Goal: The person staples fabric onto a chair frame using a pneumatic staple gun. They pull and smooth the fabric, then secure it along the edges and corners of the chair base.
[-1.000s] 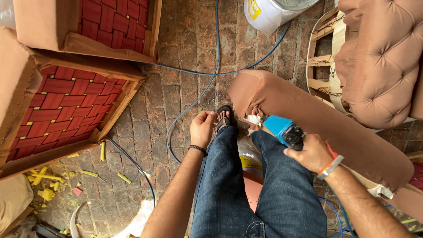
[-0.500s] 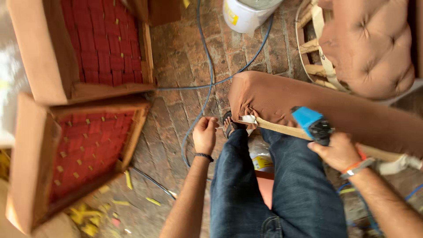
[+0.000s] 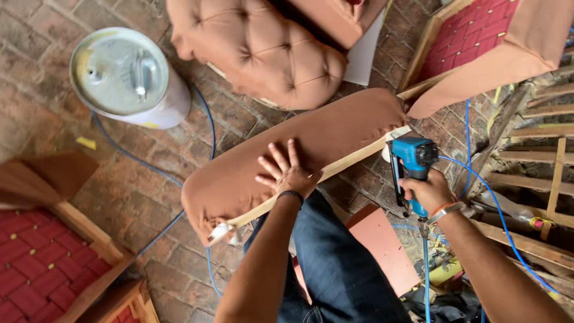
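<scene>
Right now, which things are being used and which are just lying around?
In use: left hand pressing the brown padded panel; right hand holding the blue staple gun with its blue hose.

Lying about: white bucket, tufted cushion, red-lined frames.

A long brown upholstered panel (image 3: 299, 149) lies slanted over brick; blue staple gun (image 3: 412, 164) upright beside it.

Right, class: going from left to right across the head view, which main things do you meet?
Red tufted panel in a wooden frame → white bucket → long brown upholstered piece → left hand, pressed flat on it → blue staple gun in the right hand → bare wooden frame.
</scene>
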Motion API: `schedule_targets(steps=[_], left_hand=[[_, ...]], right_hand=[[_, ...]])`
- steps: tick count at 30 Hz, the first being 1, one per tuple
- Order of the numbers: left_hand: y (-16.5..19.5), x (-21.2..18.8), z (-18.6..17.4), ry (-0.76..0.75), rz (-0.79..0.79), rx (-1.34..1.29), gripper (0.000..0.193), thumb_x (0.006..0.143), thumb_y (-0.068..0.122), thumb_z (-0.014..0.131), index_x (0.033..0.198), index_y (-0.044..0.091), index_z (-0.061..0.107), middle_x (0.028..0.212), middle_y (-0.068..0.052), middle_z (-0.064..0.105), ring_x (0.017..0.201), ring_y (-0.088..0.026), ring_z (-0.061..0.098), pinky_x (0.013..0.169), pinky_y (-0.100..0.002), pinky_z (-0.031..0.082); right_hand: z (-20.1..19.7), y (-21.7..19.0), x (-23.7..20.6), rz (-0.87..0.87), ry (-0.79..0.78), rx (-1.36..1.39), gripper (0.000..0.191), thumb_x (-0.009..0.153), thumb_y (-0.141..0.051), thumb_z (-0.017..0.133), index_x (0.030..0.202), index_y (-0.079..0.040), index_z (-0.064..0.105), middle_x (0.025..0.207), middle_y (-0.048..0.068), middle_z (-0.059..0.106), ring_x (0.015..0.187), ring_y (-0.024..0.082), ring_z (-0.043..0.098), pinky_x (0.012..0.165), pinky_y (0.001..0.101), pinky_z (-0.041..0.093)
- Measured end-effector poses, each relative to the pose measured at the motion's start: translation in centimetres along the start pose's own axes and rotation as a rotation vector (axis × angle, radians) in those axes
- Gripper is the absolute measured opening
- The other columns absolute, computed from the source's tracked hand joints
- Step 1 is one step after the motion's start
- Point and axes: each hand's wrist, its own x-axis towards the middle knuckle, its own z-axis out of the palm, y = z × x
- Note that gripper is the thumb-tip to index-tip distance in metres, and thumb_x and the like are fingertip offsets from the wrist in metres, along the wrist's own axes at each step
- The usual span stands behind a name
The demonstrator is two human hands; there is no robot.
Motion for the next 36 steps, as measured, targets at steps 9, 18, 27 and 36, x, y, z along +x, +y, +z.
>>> schedule_targets(steps=[9, 18, 27, 36], left_hand=[[1.0, 0.4, -0.6, -0.127, -0.157, 0.182, 0.126, 0.075, 0.078, 0.067, 0.163, 0.037, -0.014, 0.168, -0.017, -0.031, 0.149, -0.055, -0.029, 0.108, -0.083, -0.01], [1.1, -0.8, -0.7, -0.085, -0.197, 0.261, 0.128, 0.074, 0.074, 0.072, 0.164, 0.035, -0.011, 0.168, -0.019, -0.028, 0.149, -0.056, -0.027, 0.108, -0.084, -0.008], [0.1, -1.5, 1.1, 0.144, -0.163, 0.294, 0.121, 0.07, 0.076, 0.07, 0.162, 0.029, 0.008, 0.169, -0.022, -0.011, 0.149, -0.059, -0.014, 0.107, -0.081, -0.005], [-1.9, -0.9, 4.4, 0.716, 0.301, 0.364, 0.1, 0.092, 0.075, 0.044, 0.16, 0.003, 0.032, 0.167, -0.027, 0.023, 0.155, -0.05, 0.013, 0.122, -0.066, 0.007]], right_hand=[[-4.3, 5.0, 2.3, 0.071, 0.087, 0.192, 0.024, 0.081, -0.003, 0.075, 0.104, 0.003, 0.071, 0.075, 0.005, 0.069, 0.06, 0.017, 0.062, 0.058, 0.0322, 0.049], [-3.1, 1.7, 9.2, -0.119, -0.041, -0.417, 0.028, 0.076, -0.027, 0.086, 0.084, -0.002, 0.076, 0.069, 0.014, 0.073, 0.062, 0.025, 0.068, 0.064, 0.0394, 0.053], [-3.6, 0.0, 11.4, -0.379, -0.206, -0.609, 0.032, 0.071, -0.035, 0.084, 0.088, -0.008, 0.079, 0.07, 0.016, 0.074, 0.064, 0.029, 0.073, 0.064, 0.0432, 0.055], [-5.5, 1.9, 9.7, -0.447, -0.141, -0.204, 0.016, 0.077, -0.014, 0.081, 0.082, -0.004, 0.069, 0.069, 0.005, 0.069, 0.06, 0.017, 0.064, 0.057, 0.0331, 0.05]])
